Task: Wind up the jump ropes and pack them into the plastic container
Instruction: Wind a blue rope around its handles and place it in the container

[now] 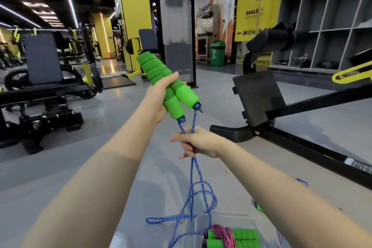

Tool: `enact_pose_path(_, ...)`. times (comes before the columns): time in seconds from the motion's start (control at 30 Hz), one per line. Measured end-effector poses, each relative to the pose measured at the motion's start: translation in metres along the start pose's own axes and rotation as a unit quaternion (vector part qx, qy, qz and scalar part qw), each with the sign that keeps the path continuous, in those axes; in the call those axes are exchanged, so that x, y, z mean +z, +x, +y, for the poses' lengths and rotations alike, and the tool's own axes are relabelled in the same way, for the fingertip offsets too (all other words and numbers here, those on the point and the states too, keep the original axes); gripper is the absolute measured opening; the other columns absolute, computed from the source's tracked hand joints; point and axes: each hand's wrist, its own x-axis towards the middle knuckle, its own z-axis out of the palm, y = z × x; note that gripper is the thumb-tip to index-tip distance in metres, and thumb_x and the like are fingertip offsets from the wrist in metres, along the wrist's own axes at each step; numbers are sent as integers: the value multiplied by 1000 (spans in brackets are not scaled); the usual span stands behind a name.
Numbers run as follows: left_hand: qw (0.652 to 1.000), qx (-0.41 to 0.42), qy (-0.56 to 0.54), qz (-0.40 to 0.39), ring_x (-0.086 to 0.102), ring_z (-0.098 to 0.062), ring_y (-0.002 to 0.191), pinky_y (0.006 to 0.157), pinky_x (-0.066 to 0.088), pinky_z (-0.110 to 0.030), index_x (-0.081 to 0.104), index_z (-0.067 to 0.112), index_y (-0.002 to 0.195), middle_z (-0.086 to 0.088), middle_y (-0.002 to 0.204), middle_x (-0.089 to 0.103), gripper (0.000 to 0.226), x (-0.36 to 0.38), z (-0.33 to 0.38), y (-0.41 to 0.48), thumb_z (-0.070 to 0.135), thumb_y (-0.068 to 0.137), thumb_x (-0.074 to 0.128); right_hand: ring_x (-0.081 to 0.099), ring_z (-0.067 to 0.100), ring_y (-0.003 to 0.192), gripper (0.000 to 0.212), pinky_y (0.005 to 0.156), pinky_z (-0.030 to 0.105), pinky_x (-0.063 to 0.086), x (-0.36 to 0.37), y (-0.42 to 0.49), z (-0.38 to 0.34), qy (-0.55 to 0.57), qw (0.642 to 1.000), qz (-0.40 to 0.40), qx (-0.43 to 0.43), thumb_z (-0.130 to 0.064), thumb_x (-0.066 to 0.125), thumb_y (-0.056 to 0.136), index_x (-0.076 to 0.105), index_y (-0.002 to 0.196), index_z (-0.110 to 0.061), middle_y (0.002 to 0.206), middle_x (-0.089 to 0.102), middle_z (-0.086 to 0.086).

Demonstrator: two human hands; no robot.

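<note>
Head view. Left hand (159, 94) is clamped around both green foam handles (169, 86) of one jump rope, held side by side, cord ends pointing down. Right hand (198, 143) sits just below, fingers closed on the two strands of blue cord (194, 175) where they leave the handles. The rest of the cord hangs to the floor (60, 167) in loose crossing loops, one strand running over the near rim of the clear plastic container (201, 221) at the bottom edge of the frame. A wound rope with pink cord and green handles (231, 235) already lies inside.

Risk, as judged: the crossed loops could knot or snag on the container rim when pulled up, dragging the container or tangling the wind. A second blue strand (302, 181) lies on the floor to the right; it could get caught up too.

Surface: smooth grey gym floor. Room: weight machines (44, 86), a black bench frame (281, 110), yellow pillars, grey cubby shelving (332, 16).
</note>
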Motion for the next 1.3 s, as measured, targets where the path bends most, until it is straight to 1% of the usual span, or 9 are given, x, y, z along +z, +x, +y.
enact_pose_path(0.2, 963, -88, 245, -65, 67, -24, 70, 78, 56, -37, 59, 10, 88, -8, 75, 69, 4, -46, 4, -15, 13, 87, 61, 45, 26, 64, 28, 60, 31, 37, -76, -3, 17, -401, 873, 277, 34, -13, 53, 89, 50, 61, -13, 60, 46, 7)
enact_pose_path(0.33, 822, -143, 543, -97, 60, -25, 71, 71, 50, -32, 61, 8, 84, -9, 81, 65, 18, -68, -25, -18, 24, 81, 69, 56, 32, 81, 22, 69, 35, 43, -121, -15, -20, -355, 834, 421, -27, -21, 54, 92, 65, 88, -2, 87, 61, 16)
enact_pose_path(0.47, 858, -72, 509, -13, 53, -24, 72, 63, 41, -29, 61, 5, 78, -10, 80, 61, 17, -79, -53, -13, 20, 84, 66, 52, 22, 74, 30, 65, 31, 40, -137, -28, -58, -325, 805, 486, -97, -39, 57, 90, 64, 85, -9, 81, 59, 6)
enact_pose_path(0.67, 816, 33, 547, 181, 52, -30, 79, 68, 37, -31, 55, 10, 77, -12, 81, 58, 16, -103, -70, -11, 22, 85, 62, 52, 19, 72, 28, 65, 32, 41, -142, -43, -114, -341, 690, 585, -254, -37, 55, 90, 61, 90, -9, 80, 59, 4)
enact_pose_path(0.73, 869, 35, 435, 234, 54, -29, 80, 70, 37, -30, 58, 9, 80, -13, 83, 60, 12, -104, -70, -10, 18, 85, 63, 51, 22, 74, 23, 65, 30, 40, -148, -42, -108, -400, 712, 531, -226, -28, 57, 88, 59, 95, -6, 83, 58, 7)
enact_pose_path(0.8, 925, 11, 298, 237, 58, -28, 83, 74, 42, -32, 60, 11, 79, -9, 81, 61, 10, -102, -70, -8, 17, 84, 66, 53, 26, 90, 38, 78, 35, 45, -151, -37, -80, -556, 754, 349, -7, -26, 66, 80, 55, 111, -7, 101, 58, 9)
enact_pose_path(0.9, 964, -23, 180, 195, 61, -26, 83, 79, 48, -37, 60, 14, 81, -5, 80, 64, 8, -92, -70, -6, 17, 83, 68, 39, 25, 132, 97, 108, 37, 36, -129, -38, -33, -649, 677, 43, 344, -49, 77, 64, 30, 144, -19, 147, 37, 4)
enact_pose_path(1.07, 990, -61, 98, 84, 66, -15, 74, 66, 52, -27, 58, 13, 87, -6, 85, 69, 5, -60, -80, -5, 14, 88, 63, 25, 15, 141, 115, 115, 32, 24, -66, -18, 2, -390, 913, 40, 110, -41, 80, 66, 5, 150, -21, 155, 21, -1)
enact_pose_path(1.3, 991, -133, -11, 19, 67, -23, 85, 79, 55, -36, 63, 13, 99, -7, 91, 68, 18, -14, -105, -6, 23, 85, 68, 60, 18, 100, 78, 84, 38, 53, -12, -6, 7, -276, 939, 184, -91, -18, 80, 62, 38, 128, -20, 114, 60, 1)
